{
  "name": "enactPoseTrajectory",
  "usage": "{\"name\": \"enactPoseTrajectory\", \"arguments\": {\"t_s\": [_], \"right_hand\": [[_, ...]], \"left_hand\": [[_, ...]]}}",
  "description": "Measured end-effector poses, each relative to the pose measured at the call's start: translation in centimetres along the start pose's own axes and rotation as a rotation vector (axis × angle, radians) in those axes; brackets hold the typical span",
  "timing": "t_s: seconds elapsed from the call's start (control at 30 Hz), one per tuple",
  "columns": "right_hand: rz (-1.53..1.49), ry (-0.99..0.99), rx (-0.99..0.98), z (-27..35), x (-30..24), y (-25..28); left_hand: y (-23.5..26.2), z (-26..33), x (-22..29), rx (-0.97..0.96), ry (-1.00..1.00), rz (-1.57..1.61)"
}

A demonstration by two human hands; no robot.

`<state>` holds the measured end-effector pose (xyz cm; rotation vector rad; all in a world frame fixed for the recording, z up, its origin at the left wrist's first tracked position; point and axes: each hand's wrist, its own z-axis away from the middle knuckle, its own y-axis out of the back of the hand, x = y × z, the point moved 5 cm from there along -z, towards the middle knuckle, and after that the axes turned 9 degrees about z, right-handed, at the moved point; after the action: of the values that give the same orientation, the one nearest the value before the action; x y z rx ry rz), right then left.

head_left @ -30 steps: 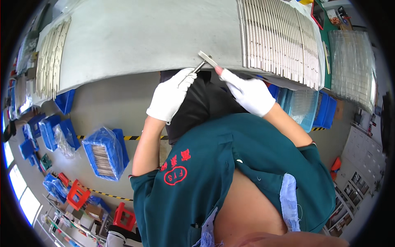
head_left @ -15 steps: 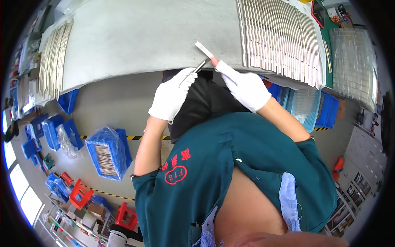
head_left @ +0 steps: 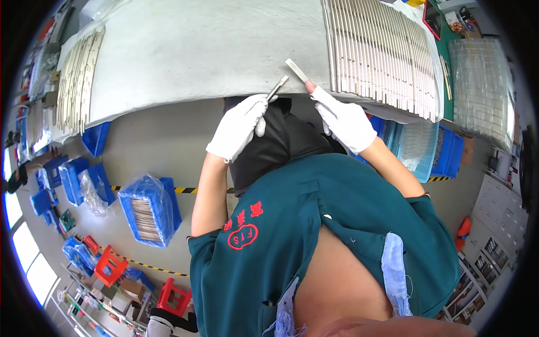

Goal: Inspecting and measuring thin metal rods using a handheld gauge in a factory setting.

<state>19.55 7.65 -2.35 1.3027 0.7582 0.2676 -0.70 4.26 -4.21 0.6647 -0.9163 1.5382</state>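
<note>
My left hand (head_left: 240,128), in a white glove, is closed around a slim metal rod (head_left: 277,87). The rod's far end sticks out past the fingers, over the near edge of the table; the rest is hidden by the hand. In my right hand (head_left: 349,122), also gloved, is a flat, narrow, pale strip (head_left: 296,70), pinched at its near end by a bare fingertip that shows past the glove. The strip slants up and left above the table (head_left: 213,50). A small gap parts it from the rod.
Many long metal rods (head_left: 382,56) lie side by side at the table's right; more rods (head_left: 80,81) lie at its left end. A plastic-wrapped blue crate (head_left: 147,208) of rods stands on the floor. Blue bins (head_left: 447,149) sit below the table at right, and red stools (head_left: 110,264) farther off.
The strip has come away from the rod, which it touched or crossed before. My right hand has moved to the right with the strip; my left hand has shifted only slightly.
</note>
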Motion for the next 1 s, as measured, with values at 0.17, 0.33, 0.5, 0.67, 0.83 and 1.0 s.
{"name": "enactPoseTrajectory", "arguments": {"t_s": [0.17,0.33,0.5,0.67,0.83,1.0], "right_hand": [[-0.14,-0.039,-0.152,1.1,-0.9,0.0],[0.154,0.107,0.02,-1.6,-2.7,0.2],[0.171,0.061,-0.009,0.9,-1.3,0.0],[0.158,0.105,0.131,-1.7,-2.2,0.4],[0.16,0.082,0.055,0.4,-1.0,-0.4],[0.103,0.138,0.188,-1.2,-1.9,0.4]], "left_hand": [[-0.2,0.4,-0.1,-0.009,0.135,0.078],[-0.3,0.4,-0.2,0.03,0.109,0.149],[-0.5,0.5,0.1,-0.028,0.191,0.18],[-0.4,0.4,0.0,-0.007,0.134,0.155],[-0.4,0.4,0.2,-0.005,0.179,0.179],[-0.4,0.3,0.0,0.018,0.149,0.148]]}}
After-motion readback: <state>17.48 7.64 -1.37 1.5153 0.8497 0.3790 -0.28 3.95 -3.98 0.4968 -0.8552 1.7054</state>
